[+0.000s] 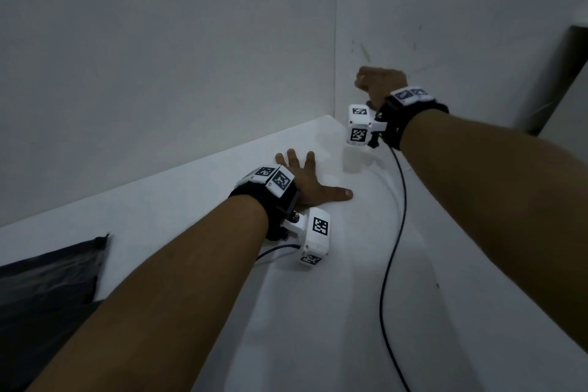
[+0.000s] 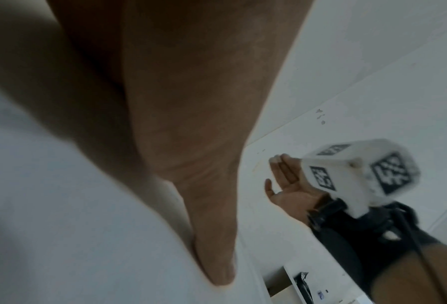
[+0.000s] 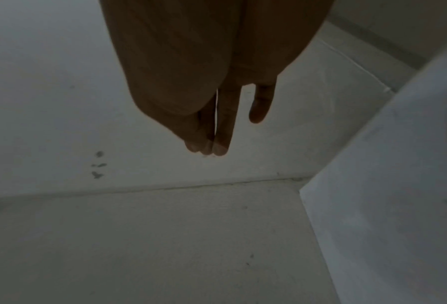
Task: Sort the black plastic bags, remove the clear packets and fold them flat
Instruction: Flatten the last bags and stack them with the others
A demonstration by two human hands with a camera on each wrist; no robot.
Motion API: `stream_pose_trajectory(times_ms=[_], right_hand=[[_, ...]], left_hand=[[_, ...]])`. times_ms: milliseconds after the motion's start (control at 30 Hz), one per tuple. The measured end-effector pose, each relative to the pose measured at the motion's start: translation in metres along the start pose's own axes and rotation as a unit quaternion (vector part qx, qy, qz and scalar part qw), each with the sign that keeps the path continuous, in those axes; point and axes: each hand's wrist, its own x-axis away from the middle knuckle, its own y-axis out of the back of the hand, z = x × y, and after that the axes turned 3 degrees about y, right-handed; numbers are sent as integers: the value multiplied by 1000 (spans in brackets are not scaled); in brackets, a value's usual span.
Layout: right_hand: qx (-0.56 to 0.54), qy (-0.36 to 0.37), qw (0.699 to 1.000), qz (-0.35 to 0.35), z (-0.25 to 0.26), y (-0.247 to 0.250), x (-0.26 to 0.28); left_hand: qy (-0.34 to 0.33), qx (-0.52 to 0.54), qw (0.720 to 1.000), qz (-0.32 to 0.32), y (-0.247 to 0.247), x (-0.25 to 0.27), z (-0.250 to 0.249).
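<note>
Black plastic bag (image 1: 47,283) flat on tabletop (image 1: 318,312) at 8 o'clock from left hand (image 1: 313,183), nearer it; left splayed, pressing tabletop; right hand (image 1: 380,84) raised, loose, empty.

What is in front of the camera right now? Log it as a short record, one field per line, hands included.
surface: white table set into a wall corner
left hand: flat on the table, fingers spread, holding nothing
right hand: raised near the corner, fingers straight, holding nothing
black plastic bag: lying at the table's left edge, untouched
clear packets: none visible
cable: runs from the right wrist across the table
</note>
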Motion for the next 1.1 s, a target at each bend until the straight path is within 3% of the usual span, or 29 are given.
stream_pose_trajectory(times_ms=[100,167,233,367,500,600,733,933,1100], right_hand=[[-214,-38,973,-77,19,21,18],[-297,-42,952,-57,32,23,37],[-322,-35,946,-19,42,27,57],[-363,-24,928,81,62,36,91],[-409,-16,893,186,93,33,129],[-405,-14,876,263,122,26,157],[-406,7,851,333,160,16,191],[-360,32,849,385,204,-6,234],[-345,63,835,424,223,-28,262]], left_hand=[[-4,14,1000,-12,0,1,0],[-11,94,995,-11,8,5,1],[-39,244,969,-2,23,15,6],[-47,505,861,-27,39,54,23],[-57,692,714,92,51,99,36],[-82,727,667,141,57,136,50],[-116,733,652,156,59,185,74],[-159,716,675,76,46,240,112],[-186,736,649,48,34,273,140]])
